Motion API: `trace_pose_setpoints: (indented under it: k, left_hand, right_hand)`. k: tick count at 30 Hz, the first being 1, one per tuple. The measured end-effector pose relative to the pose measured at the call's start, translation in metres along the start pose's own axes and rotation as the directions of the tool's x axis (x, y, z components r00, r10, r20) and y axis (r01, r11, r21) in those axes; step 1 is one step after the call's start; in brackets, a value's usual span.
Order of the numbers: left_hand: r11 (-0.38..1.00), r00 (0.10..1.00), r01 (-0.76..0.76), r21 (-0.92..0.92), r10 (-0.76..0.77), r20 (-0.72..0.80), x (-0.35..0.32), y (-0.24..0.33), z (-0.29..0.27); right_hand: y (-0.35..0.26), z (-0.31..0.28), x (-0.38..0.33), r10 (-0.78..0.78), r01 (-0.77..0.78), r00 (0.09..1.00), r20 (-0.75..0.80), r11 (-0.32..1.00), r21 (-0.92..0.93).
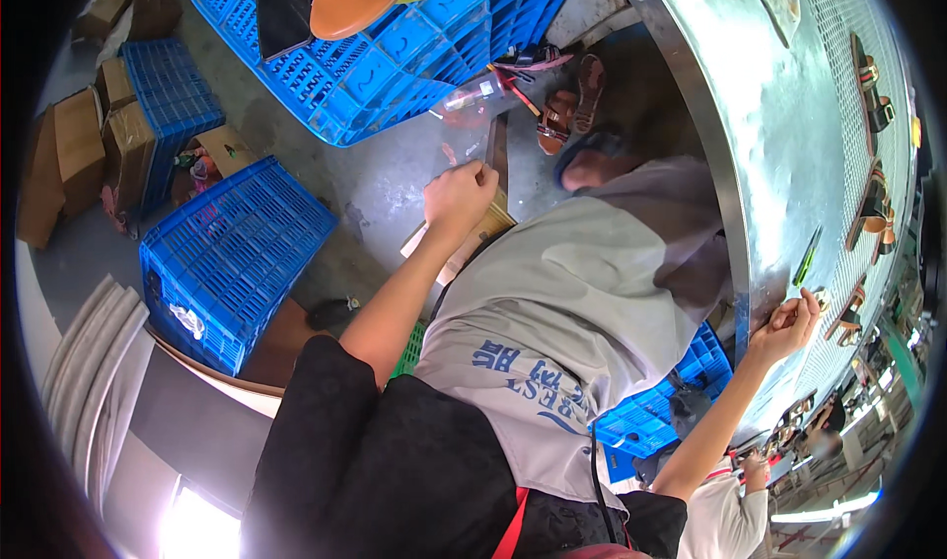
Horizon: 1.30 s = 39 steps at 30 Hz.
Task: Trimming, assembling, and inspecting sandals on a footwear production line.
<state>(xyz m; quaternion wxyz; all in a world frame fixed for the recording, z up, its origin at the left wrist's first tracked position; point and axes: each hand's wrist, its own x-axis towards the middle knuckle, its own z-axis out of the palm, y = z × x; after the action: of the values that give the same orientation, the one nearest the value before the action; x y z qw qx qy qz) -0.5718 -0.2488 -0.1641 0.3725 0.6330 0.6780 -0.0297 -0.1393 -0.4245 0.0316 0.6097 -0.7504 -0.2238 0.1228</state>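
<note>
Lying on the metal tabletop (774, 154), a green pen-like tool (808, 257) sits just beyond the fingertips of the right hand (784, 329); contact cannot be confirmed. Right hand: thumb and fingers drawn together at the tabletop edge; whether anything is pinched cannot be told. Left hand (460, 200): curled into a loose fist, well apart from the tool, no held item visible.

Progress: sandals (872, 207) on the wire mesh (834, 95) appear already strapped; neither hand visibly works one. Operations left on them cannot be determined from this view.

Count: tool, one; sandal groups on the near mesh, three, with farther ones too small to count; tan sandal (352, 8) above the large blue crate (370, 85), one; brown sandals (556, 122) on the floor, two; blue crates, at least four.
</note>
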Motion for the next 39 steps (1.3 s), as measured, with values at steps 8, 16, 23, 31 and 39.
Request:
trace_pose_setpoints:
  k: [8, 16, 23, 31, 39]
  left_hand:
    - [1.000, 1.000, -0.021, 0.019, 0.021, 0.003, -0.002, -0.002, -0.004]
    - [0.994, 0.995, 0.063, 0.085, -0.057, -0.076, 0.002, -0.012, 0.010]
    - [0.984, 0.994, 0.084, 0.159, -0.071, -0.088, 0.005, -0.011, 0.003]
    - [0.961, 0.976, 0.165, 0.221, -0.192, 0.106, -0.007, -0.011, 0.005]
    - [0.946, 0.947, 0.279, 0.166, -0.300, 0.113, -0.063, -0.044, 0.003]
  right_hand:
    - [-0.002, -0.001, -0.001, 0.015, -0.013, 0.998, 0.056, 0.999, -0.033]
    - [-0.001, 0.004, -0.007, 0.051, -0.050, 0.999, 0.003, 0.994, -0.095]
    - [-0.013, 0.006, -0.015, 0.228, -0.232, 0.973, -0.049, 0.967, -0.104]
    - [-0.018, 0.002, -0.017, 0.280, -0.262, 0.952, 0.123, 0.954, -0.143]
    - [-0.013, 0.000, -0.014, 0.246, -0.228, 0.960, 0.129, 0.963, -0.141]
